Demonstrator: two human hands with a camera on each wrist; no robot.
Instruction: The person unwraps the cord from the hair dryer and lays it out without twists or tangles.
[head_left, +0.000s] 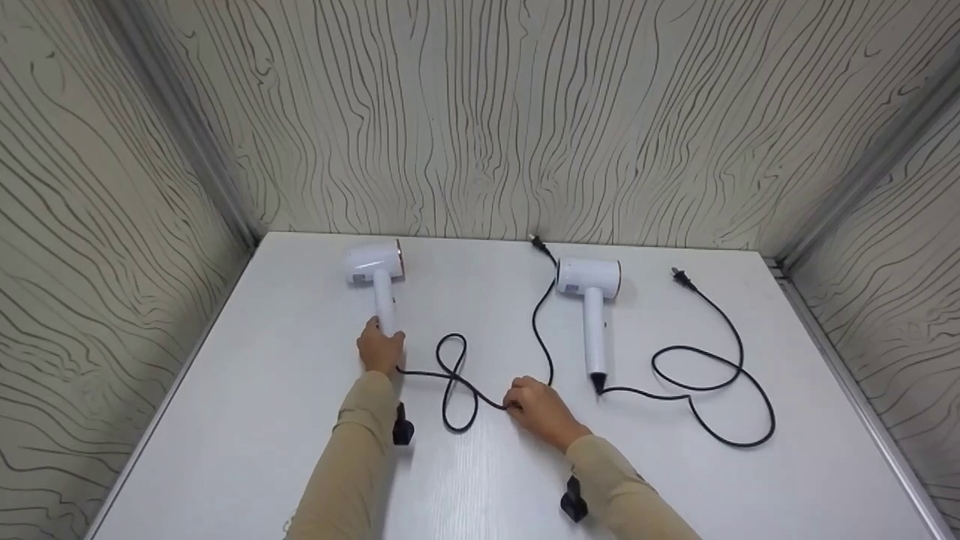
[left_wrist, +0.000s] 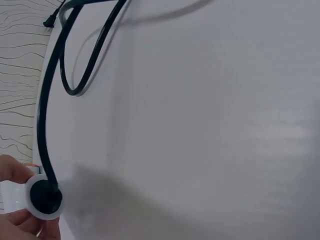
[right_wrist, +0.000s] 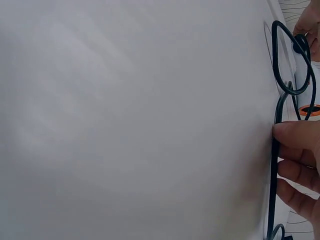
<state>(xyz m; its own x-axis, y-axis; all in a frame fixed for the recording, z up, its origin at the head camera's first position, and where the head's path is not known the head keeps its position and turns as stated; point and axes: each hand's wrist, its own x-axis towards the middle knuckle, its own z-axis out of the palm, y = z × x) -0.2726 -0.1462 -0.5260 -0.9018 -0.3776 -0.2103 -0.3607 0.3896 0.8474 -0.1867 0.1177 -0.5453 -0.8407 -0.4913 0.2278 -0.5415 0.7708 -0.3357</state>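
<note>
My left hand (head_left: 380, 348) grips the lower handle of a white hair dryer (head_left: 376, 262), whose nozzle has a copper-coloured rim. In the left wrist view, thumb and fingers lie around the handle's end, where a black cord (left_wrist: 42, 120) comes out. That cord makes a narrow crossed loop on the table and runs to my right hand (head_left: 544, 411). There thumb and fingertips pinch the cord (right_wrist: 274, 185), as the right wrist view shows. Beyond the right hand it goes on to a two-pin plug (head_left: 538, 242) at the back.
A second white hair dryer (head_left: 594, 322) lies right of centre, the first cord passing by its head. Its own looped cord (head_left: 772, 420) and plug (head_left: 682, 277) spread to the right. Wood-patterned panels (head_left: 480, 120) enclose the white table (head_left: 262, 375). A black wrist device (head_left: 403, 431) sits under the left sleeve.
</note>
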